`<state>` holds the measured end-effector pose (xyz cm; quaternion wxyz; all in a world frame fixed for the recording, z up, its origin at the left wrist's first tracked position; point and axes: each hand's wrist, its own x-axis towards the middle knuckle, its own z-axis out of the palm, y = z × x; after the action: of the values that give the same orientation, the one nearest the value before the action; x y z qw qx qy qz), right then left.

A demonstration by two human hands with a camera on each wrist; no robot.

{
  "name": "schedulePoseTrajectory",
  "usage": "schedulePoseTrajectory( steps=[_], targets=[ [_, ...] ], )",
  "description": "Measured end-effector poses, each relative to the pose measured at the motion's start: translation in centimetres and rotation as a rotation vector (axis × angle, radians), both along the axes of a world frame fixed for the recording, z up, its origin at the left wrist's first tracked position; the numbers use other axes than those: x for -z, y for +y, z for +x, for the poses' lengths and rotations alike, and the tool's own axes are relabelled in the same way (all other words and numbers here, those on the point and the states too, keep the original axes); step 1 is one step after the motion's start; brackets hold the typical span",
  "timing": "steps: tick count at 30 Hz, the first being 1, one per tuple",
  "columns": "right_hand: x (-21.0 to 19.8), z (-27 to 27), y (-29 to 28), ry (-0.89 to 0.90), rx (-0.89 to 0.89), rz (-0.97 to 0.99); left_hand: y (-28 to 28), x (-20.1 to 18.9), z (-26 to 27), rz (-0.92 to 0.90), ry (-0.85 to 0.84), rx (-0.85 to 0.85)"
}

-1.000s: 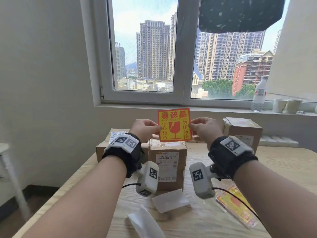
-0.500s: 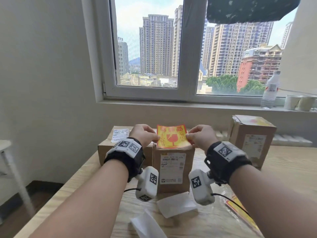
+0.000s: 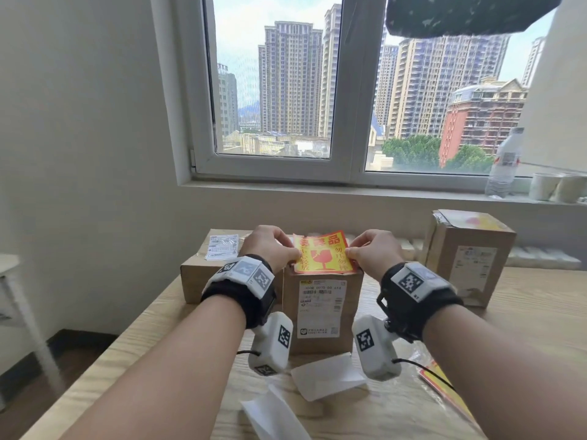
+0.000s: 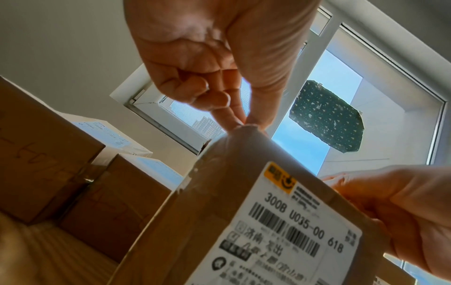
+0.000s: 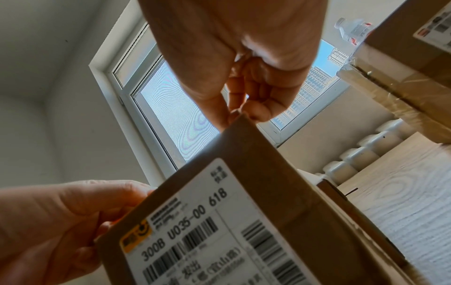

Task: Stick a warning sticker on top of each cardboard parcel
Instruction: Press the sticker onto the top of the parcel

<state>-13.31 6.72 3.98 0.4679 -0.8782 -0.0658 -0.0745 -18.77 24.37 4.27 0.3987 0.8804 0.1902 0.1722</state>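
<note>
A yellow and red warning sticker [image 3: 322, 254] lies across the top of the middle cardboard parcel [image 3: 322, 312], which stands upright with a white shipping label facing me. My left hand [image 3: 271, 246] pinches the sticker's left edge, my right hand [image 3: 371, 254] its right edge. In the left wrist view my left hand [image 4: 234, 81] pinches at the corner of that parcel [image 4: 219, 221]. The right wrist view has my right hand [image 5: 246, 81] pinching at the top corner of the parcel [image 5: 256, 212]. A flat parcel [image 3: 203, 268] sits to the left, a taller parcel [image 3: 470, 258] to the right.
White backing papers [image 3: 327, 374] lie on the wooden table [image 3: 524, 338] in front of the parcel. A pack of stickers [image 3: 444, 389] lies at the near right. On the window sill stand a water bottle [image 3: 505, 163] and paper cups [image 3: 546, 185].
Both hands have lowered the sticker from upright in the air down flat onto the middle parcel's top. The head view has tilted slightly down.
</note>
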Motion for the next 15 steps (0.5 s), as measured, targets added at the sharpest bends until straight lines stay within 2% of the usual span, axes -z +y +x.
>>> schedulePoseTrajectory(
  steps=[15],
  targets=[
    [-0.26,-0.16,0.1,-0.038,0.017,-0.129,-0.63,-0.13,-0.03,0.107,0.015,0.005]
  ],
)
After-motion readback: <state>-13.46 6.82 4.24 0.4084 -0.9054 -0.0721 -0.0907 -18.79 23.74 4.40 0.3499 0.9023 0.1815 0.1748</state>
